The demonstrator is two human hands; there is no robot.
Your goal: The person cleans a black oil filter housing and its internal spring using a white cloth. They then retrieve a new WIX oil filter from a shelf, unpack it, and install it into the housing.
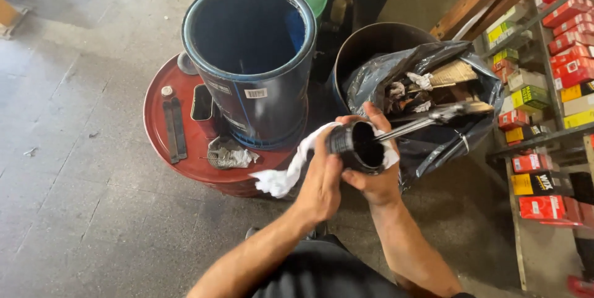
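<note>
Hands meet over a workshop floor: the left hand [322, 177] is wrapped around the near side of a short black cylindrical cup [359, 146], fingers curled against its wall and pressing a white rag [286, 174] to it, the rag's loose end trailing down to the left. The right hand [374, 171] cradles the same cup from below and behind, thumb along its rim, fingers closed around a metal tool [427, 121] whose shaft runs up and to the right from the cup. The cup's open mouth faces right and slightly toward the camera, its axis lying roughly level between the two palms, so both hands are touching it; neither is nearer. It is held in the air just in front of a red drum [185, 149], whose lid carries a tall blue barrel [250, 56] near the right edge, two flat tools [174, 128] near the left edge and a crumpled rag [230, 154] at the near edge. Just beyond the hands stands a brown drum lined with a black bin bag [427, 75] full of scraps. Shelves of boxed parts [557, 56] run along the right.
</note>
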